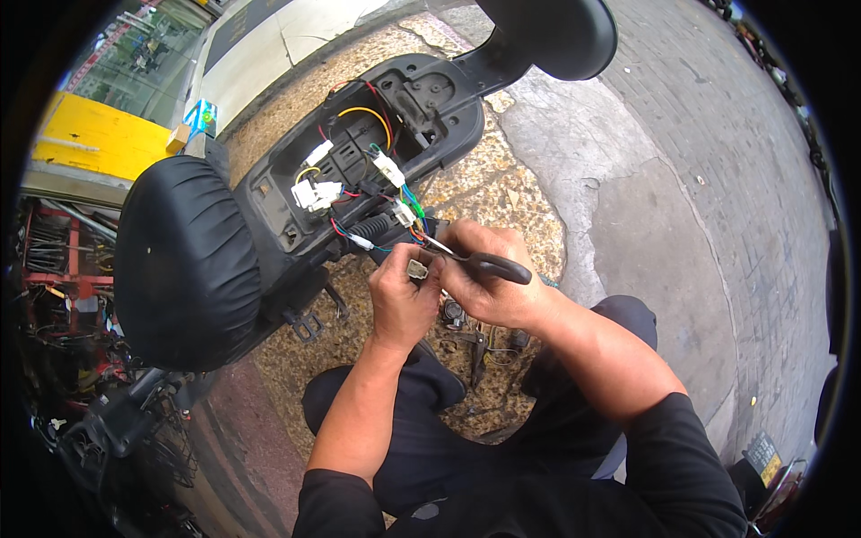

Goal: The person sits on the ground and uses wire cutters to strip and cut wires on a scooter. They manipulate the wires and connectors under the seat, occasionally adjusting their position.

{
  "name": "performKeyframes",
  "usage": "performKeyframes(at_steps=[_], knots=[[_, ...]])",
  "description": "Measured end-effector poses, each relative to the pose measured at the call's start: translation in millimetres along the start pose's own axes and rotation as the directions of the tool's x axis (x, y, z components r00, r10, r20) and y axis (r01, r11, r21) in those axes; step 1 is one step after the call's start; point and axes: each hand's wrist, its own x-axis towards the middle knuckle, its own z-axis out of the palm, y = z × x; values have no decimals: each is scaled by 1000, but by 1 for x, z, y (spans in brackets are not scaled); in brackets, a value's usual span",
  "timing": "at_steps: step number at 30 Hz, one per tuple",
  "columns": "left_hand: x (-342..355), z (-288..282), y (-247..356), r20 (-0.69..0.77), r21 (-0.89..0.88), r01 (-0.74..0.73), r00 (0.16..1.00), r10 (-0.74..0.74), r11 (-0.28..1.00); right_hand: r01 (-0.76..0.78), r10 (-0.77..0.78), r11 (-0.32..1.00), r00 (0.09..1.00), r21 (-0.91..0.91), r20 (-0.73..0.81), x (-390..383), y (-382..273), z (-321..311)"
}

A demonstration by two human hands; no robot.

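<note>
Wire connector (417, 268), small, pale and block-shaped, sits at the fingertips of the left hand, close beside the fingers of the right. The left hand (401, 300) is almost closed, its thumb and fingers pinching the connector. The right hand (489, 302) is curled tight around a hand tool (499, 267) with a dark handle and a slim metal end (its exact kind is hard to tell). That metal end points forward and left, close to thin coloured wires (420, 211) just beyond both hands.

Further ahead and to the left of the hands lies an open black housing (462, 139), part of a small scooter-like vehicle. White plugs (317, 194) with red, blue, green and yellow leads spread over it, and an orange-yellow wire (368, 114) arcs across its far part. A dark coil spring (369, 229) shows just ahead of the left hand. Well to the left of that hand is a padded black seat (184, 260), its cover gathered in creases. Below the hands, between the person's legs, a dark pliers-like tool (478, 357) rests on the speckled brown ground (525, 193).
</note>
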Motion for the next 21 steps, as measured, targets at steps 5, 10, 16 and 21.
performKeyframes(at_steps=[5,10,16,21], knots=[[3,0,4,-25,65,-92,995,93,994,217,-220,974,974,-71,-44,3,8,12],[0,0,8,-28,80,-97,995,100,992,114,-114,993,994,-16,2,-2,12,17],[-1,0,-8,95,-414,102,993,-69,905,140,-144,988,988,-63,-55,0,12,9],[1,-6,-23,115,-326,41,993,-4,944,227,-232,969,971,-94,-51,1,15,8]])
